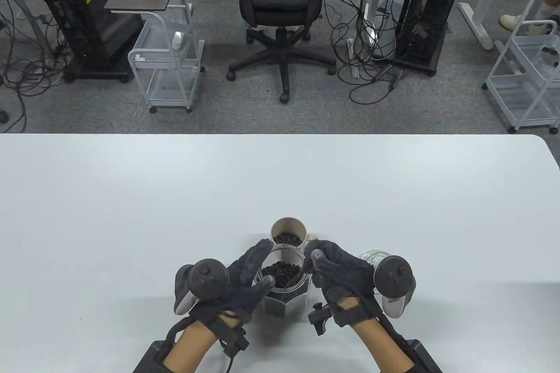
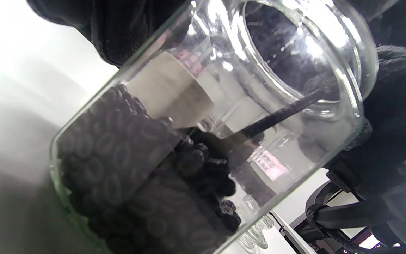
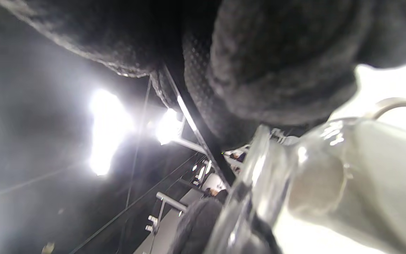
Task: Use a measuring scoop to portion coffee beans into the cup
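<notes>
Both hands work at the glass jar (image 1: 283, 285) near the table's (image 1: 131, 198) front edge. From the table view I see my left hand (image 1: 245, 279) cupped round the jar's left side, fingers curved against the glass. My right hand (image 1: 339, 274) is curled over the jar's right rim, apparently pinching something thin; the handle itself is hidden there. Coffee beans (image 1: 282, 273) fill the jar's lower part. The cup (image 1: 288, 233), pale and already holding some beans, stands just behind the jar, touching or nearly so. A clear glass item (image 1: 372, 256), possibly the lid, lies beside my right hand.

From the left wrist view, a dark scoop (image 2: 220, 144) runs through the jar mouth, its bowl buried among the beans.

From the right wrist view, gloved fingers (image 3: 280, 67) sit above the jar rim; I cannot tell the grip there.
</notes>
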A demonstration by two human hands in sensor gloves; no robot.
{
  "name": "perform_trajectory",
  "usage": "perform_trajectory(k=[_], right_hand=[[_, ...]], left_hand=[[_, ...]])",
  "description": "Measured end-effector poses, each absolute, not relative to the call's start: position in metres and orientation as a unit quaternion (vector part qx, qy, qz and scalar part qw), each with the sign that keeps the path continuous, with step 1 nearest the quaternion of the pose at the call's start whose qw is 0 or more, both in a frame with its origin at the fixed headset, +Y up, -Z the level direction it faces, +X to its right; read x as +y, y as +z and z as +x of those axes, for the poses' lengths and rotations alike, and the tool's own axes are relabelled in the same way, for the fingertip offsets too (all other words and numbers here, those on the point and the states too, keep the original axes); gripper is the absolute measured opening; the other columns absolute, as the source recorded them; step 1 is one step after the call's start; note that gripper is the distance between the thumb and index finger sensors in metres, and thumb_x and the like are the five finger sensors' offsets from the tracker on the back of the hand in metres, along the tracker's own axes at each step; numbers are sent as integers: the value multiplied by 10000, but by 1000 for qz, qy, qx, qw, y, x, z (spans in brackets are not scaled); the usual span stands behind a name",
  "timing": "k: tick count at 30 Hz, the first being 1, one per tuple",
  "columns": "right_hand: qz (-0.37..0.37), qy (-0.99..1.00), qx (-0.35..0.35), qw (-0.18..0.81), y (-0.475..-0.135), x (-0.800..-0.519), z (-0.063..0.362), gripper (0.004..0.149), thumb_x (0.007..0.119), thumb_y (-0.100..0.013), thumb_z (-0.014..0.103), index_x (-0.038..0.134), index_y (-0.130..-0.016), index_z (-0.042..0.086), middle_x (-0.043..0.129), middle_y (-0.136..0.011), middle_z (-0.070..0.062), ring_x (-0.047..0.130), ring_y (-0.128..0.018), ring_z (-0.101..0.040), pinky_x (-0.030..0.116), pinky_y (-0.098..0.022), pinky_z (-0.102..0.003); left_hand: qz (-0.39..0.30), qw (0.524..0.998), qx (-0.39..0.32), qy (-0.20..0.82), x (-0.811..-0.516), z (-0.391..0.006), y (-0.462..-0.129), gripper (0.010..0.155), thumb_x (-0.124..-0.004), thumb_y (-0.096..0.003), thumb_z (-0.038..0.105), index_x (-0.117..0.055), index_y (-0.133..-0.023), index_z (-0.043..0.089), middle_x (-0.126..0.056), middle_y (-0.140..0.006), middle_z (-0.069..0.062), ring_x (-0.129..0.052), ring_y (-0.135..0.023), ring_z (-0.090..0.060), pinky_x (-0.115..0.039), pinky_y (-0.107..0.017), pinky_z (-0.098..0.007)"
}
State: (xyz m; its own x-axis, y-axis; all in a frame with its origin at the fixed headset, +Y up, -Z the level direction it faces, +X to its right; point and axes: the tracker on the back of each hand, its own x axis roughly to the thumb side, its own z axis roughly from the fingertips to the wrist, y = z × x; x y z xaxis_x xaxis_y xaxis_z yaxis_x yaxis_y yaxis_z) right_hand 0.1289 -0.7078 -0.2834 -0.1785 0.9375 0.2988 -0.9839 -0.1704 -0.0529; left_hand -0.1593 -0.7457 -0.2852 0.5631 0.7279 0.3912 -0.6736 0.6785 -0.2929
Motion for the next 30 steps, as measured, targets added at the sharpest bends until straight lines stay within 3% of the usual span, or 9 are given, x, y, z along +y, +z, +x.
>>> perform_trajectory(k=[12, 30], right_hand=[[-69, 657, -77, 746, -287, -733, 157, 390, 799, -505, 334, 855, -782, 65, 957, -528, -240, 1011, -189, -302, 832, -239, -486], [-146, 559, -28, 816, -293, -757, 182, 396, 768, -528, 337, 819, -814, 67, 935, -566, -236, 1006, -233, -304, 822, -273, -488]], left_hand=[[-56, 882, -247, 398, -746, -159, -285, 827, -523, -467, 749, -297, -1145, 332, -493, -1152, -243, -686, -966, -559, -514, -659, -720], [-57, 882, -247, 398, -746, -159, -285, 828, -525, -466, 748, -300, -1145, 332, -495, -1152, -242, -687, -966, -558, -516, -657, -720]])
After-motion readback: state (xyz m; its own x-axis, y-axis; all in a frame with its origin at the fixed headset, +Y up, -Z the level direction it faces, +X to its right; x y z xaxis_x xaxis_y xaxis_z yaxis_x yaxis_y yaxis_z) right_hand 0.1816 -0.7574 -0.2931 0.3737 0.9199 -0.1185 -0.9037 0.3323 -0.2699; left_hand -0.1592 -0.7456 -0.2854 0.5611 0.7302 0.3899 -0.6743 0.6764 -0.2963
